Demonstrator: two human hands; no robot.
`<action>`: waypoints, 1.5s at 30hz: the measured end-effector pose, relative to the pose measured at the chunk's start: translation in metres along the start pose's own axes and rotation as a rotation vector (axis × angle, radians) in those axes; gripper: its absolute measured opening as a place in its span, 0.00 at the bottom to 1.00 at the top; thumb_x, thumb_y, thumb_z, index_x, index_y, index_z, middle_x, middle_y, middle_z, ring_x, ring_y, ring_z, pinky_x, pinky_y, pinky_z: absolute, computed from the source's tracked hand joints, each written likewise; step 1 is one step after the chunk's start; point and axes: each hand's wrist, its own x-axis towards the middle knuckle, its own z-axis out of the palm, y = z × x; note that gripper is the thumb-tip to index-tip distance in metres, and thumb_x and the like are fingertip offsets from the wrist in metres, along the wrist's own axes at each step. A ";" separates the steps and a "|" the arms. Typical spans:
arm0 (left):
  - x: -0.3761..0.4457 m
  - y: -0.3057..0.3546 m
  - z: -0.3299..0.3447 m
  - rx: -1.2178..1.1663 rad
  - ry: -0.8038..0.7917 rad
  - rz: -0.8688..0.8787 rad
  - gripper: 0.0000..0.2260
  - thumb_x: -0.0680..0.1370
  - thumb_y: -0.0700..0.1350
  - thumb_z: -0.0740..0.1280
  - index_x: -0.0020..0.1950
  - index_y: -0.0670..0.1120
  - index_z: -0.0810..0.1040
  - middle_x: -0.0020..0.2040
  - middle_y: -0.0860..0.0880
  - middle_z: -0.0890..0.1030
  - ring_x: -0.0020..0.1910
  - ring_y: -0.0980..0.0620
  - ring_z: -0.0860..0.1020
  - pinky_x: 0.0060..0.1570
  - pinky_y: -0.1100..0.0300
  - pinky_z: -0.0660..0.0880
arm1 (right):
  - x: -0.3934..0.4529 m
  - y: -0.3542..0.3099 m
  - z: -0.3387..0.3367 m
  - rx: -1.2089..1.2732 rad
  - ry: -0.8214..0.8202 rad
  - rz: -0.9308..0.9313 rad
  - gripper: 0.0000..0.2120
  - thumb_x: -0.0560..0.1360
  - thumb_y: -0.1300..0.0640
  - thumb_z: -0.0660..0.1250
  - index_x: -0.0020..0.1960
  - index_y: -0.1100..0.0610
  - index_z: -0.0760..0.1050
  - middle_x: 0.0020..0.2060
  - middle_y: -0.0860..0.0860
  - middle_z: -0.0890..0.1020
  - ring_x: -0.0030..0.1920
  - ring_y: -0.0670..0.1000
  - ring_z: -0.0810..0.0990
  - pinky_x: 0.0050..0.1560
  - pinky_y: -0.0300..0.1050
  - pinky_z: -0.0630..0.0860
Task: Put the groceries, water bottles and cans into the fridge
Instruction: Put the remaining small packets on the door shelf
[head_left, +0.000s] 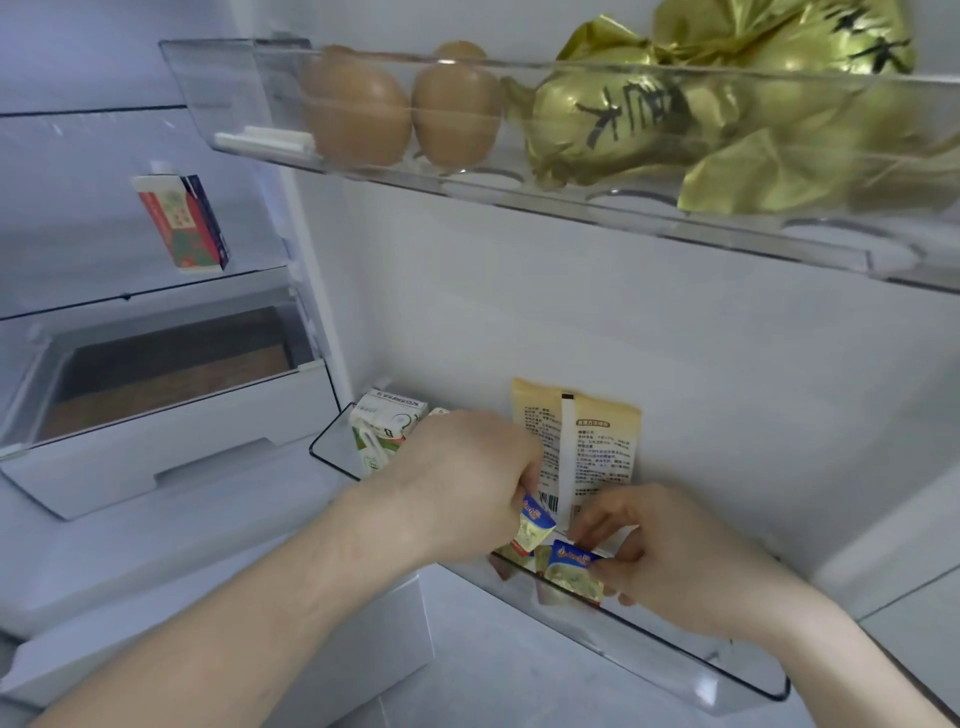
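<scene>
Both hands reach into the lower clear door bin (675, 654) of the open fridge. My left hand (467, 478) pinches a small blue-and-gold packet (532, 525) at the bin's rim. My right hand (660, 551) holds a second packet of the same kind (571, 569), low inside the bin. Behind them a yellow pouch (587, 441) stands against the door wall. A white and green carton (382, 431) stands at the bin's left end.
The upper door bin (363, 156) holds brown eggs (358, 111) and gold foil-wrapped items (675, 119). Inside the fridge, a red and white carton (182, 223) stands on a glass shelf above a clear drawer (171, 431).
</scene>
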 end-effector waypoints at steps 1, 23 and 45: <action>0.002 0.003 0.000 0.047 -0.031 -0.005 0.10 0.76 0.45 0.64 0.54 0.54 0.80 0.48 0.54 0.82 0.49 0.52 0.78 0.46 0.61 0.72 | -0.001 0.000 0.000 0.008 0.002 -0.003 0.13 0.73 0.64 0.73 0.46 0.46 0.82 0.44 0.40 0.86 0.35 0.47 0.85 0.40 0.44 0.84; -0.007 0.005 0.022 0.009 -0.118 -0.043 0.06 0.80 0.44 0.63 0.47 0.50 0.79 0.42 0.50 0.79 0.42 0.47 0.78 0.43 0.52 0.78 | -0.014 0.011 0.004 -0.162 0.018 -0.090 0.16 0.75 0.55 0.68 0.50 0.32 0.79 0.49 0.40 0.85 0.42 0.36 0.83 0.49 0.37 0.80; -0.074 -0.035 0.072 -0.429 0.422 -0.092 0.11 0.78 0.62 0.63 0.45 0.58 0.81 0.45 0.64 0.80 0.51 0.59 0.76 0.60 0.62 0.66 | -0.038 0.012 0.004 -0.073 0.211 -0.152 0.16 0.79 0.57 0.66 0.50 0.34 0.79 0.43 0.32 0.81 0.42 0.36 0.80 0.41 0.27 0.73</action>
